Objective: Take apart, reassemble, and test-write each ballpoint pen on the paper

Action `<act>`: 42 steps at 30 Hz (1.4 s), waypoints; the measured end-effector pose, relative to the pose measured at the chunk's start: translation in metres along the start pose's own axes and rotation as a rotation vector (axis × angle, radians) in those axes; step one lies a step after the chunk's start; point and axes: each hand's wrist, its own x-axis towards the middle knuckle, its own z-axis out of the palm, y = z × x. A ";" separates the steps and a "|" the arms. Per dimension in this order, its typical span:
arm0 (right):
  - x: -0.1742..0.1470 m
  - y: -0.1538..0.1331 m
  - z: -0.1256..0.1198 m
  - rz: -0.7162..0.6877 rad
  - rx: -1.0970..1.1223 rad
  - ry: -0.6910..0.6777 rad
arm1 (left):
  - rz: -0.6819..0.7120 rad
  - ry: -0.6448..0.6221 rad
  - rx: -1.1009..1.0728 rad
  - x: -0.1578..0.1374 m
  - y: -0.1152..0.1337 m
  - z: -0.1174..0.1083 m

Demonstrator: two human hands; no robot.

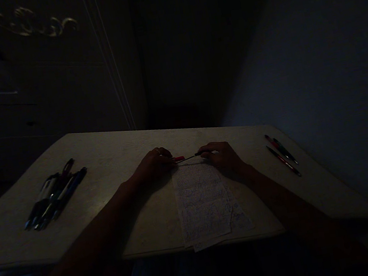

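Note:
Over the middle of the table, my left hand point(155, 164) is closed, with a short red pen part point(179, 158) sticking out from its fingertips. My right hand point(221, 154) faces it and pinches the dark end of a thin pen refill point(186, 158). The refill's thin end reaches across to the left fingertips, beside the red part. Whether it enters the red part is too dark to tell. Just below the hands lie written paper sheets point(201, 201), overlapping, with their near ends at the table's front edge.
On the left of the pale table point(128, 142) lies a pile of several pens point(54, 195). A few pens point(282, 154) lie at the right. A dark cabinet point(55, 84) stands behind left, and a wall point(326, 62) rises on the right. The room is dim.

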 end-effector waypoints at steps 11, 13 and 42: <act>0.000 0.002 -0.003 -0.133 -0.093 -0.086 | 0.015 0.078 -0.061 0.000 0.008 -0.002; 0.000 0.002 -0.003 -0.150 -0.083 -0.090 | 0.029 0.085 -0.058 -0.001 0.010 -0.002; 0.009 0.021 -0.039 -0.073 -0.212 0.020 | -0.021 0.099 0.011 -0.001 0.002 -0.013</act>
